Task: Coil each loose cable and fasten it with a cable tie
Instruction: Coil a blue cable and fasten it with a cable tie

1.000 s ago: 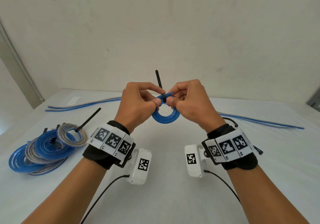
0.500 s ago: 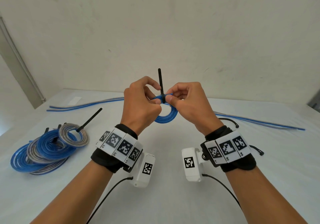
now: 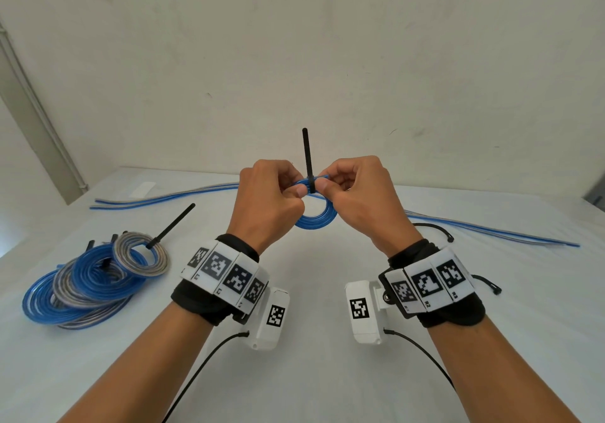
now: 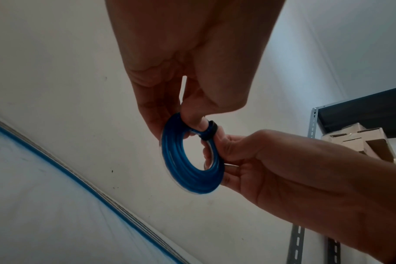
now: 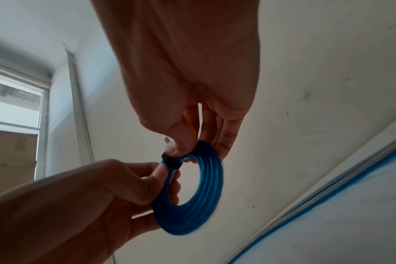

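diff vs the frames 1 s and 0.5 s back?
The black cable tie's free tail swung from leaning left to upright, and more of it shows above the hands. The left hand closed from raised fingers into a pinch on the small blue cable coil. The right hand kept its pinch beside the tie. The pile of tied blue and grey coils is unchanged.
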